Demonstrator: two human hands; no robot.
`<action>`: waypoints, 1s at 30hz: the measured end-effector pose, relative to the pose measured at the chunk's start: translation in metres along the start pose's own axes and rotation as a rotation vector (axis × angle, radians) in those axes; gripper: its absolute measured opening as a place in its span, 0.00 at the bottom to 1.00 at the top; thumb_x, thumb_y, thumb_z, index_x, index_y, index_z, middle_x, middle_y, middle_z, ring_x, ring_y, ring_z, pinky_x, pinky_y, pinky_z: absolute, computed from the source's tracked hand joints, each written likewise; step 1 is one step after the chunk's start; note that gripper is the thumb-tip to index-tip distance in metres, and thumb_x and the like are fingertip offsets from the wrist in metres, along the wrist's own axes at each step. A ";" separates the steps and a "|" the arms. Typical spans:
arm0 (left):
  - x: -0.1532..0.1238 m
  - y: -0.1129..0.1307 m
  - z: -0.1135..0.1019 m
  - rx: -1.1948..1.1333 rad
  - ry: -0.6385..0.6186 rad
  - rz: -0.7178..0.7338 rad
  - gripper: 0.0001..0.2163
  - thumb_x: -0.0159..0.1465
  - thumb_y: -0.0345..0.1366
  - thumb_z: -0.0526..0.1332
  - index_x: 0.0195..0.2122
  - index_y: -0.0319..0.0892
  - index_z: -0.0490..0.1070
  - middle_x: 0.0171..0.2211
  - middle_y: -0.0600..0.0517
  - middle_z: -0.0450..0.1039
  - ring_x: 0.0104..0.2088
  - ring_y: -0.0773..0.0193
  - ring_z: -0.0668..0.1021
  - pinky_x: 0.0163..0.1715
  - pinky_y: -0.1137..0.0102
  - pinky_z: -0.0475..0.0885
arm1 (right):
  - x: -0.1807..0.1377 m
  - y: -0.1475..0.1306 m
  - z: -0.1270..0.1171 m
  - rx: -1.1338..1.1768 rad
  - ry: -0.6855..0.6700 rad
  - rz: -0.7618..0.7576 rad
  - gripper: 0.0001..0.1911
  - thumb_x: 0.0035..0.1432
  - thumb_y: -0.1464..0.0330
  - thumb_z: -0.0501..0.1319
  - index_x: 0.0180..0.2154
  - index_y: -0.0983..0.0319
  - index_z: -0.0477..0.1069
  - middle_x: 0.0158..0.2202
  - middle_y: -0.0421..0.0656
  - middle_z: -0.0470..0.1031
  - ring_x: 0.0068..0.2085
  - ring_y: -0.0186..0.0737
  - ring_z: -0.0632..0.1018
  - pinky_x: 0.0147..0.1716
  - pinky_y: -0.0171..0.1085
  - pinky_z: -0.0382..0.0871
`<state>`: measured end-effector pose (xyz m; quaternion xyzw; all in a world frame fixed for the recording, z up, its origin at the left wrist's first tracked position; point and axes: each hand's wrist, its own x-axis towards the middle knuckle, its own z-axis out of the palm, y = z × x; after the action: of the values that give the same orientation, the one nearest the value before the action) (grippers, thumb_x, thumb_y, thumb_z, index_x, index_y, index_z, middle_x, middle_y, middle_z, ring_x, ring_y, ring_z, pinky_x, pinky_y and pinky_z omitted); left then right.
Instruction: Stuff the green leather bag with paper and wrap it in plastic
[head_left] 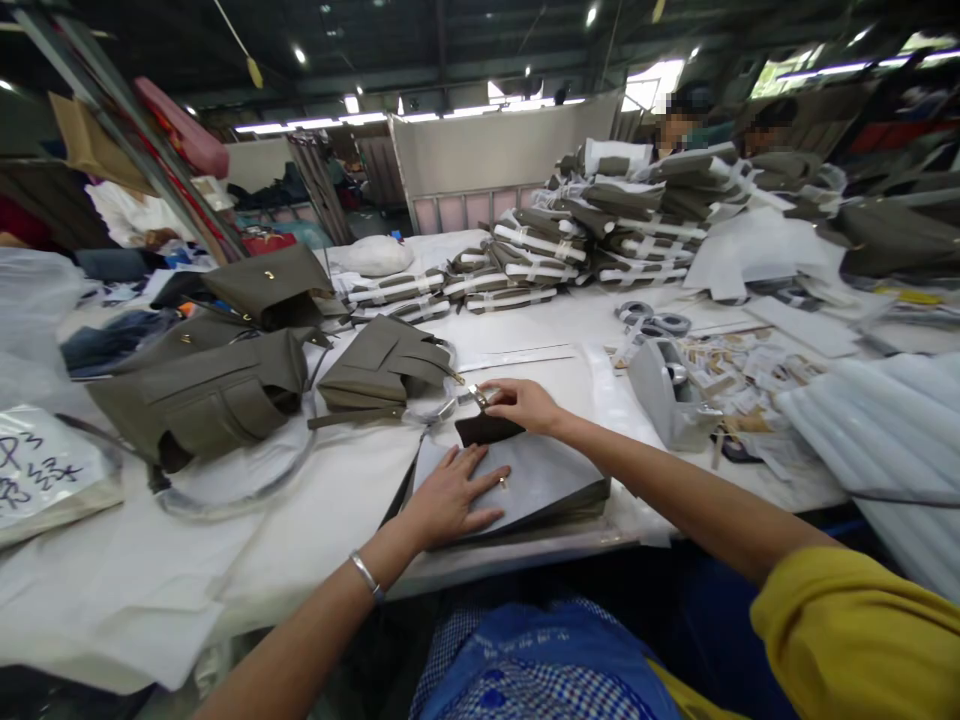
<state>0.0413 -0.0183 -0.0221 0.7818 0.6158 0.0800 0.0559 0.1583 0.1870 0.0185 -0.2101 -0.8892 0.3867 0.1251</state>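
In front of me on the table lies an olive handbag (577,508) with a white paper sheet (555,468) spread over it. My left hand (448,497) rests flat on this sheet, fingers spread, beside a small gold-coloured fitting (503,482). At the bag's far edge, a dark flap (486,429) stands raised. My right hand (523,404) pinches the flap's top end, where a shiny metal piece (476,396) shows by the fingertips. Another olive handbag (382,365) lies just beyond, to the left.
More olive handbags (225,400) lie at left, near a marked white bag (52,470). Stacked, wrapped handbags (525,250) fill the back. To the right stand a grey tape dispenser (664,390), tape rolls (652,320), scattered paper tags (739,375) and white foam sheets (885,430).
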 end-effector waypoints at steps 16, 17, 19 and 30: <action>-0.002 0.002 0.003 -0.019 0.053 0.018 0.26 0.66 0.55 0.55 0.61 0.49 0.64 0.60 0.45 0.67 0.61 0.50 0.67 0.67 0.47 0.48 | -0.088 0.042 0.031 -0.244 -0.068 -0.699 0.23 0.65 0.79 0.52 0.58 0.60 0.70 0.51 0.51 0.71 0.50 0.41 0.73 0.51 0.40 0.69; -0.002 0.001 0.004 -0.011 0.058 0.020 0.26 0.66 0.55 0.55 0.61 0.49 0.65 0.59 0.44 0.68 0.60 0.50 0.68 0.67 0.47 0.49 | -0.089 0.042 0.031 -0.262 -0.057 -0.702 0.24 0.65 0.79 0.52 0.58 0.60 0.70 0.52 0.50 0.70 0.51 0.41 0.72 0.51 0.40 0.69; -0.002 0.001 0.004 0.005 0.068 0.024 0.26 0.66 0.55 0.56 0.60 0.48 0.66 0.57 0.44 0.69 0.59 0.50 0.69 0.66 0.46 0.50 | -0.090 0.043 0.032 -0.305 -0.033 -0.708 0.24 0.64 0.79 0.52 0.58 0.59 0.69 0.53 0.50 0.69 0.52 0.42 0.72 0.53 0.41 0.69; -0.018 0.039 -0.002 0.181 0.385 -0.008 0.15 0.69 0.39 0.57 0.55 0.39 0.70 0.49 0.45 0.77 0.50 0.57 0.78 0.58 0.55 0.69 | -0.098 0.042 0.031 -0.547 -0.076 -0.593 0.25 0.63 0.76 0.58 0.60 0.54 0.68 0.53 0.51 0.67 0.52 0.47 0.70 0.53 0.47 0.65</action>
<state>0.0741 -0.0452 -0.0136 0.7516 0.6228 0.1719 -0.1328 0.2445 0.1463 -0.0393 0.0442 -0.9854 0.0903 0.1376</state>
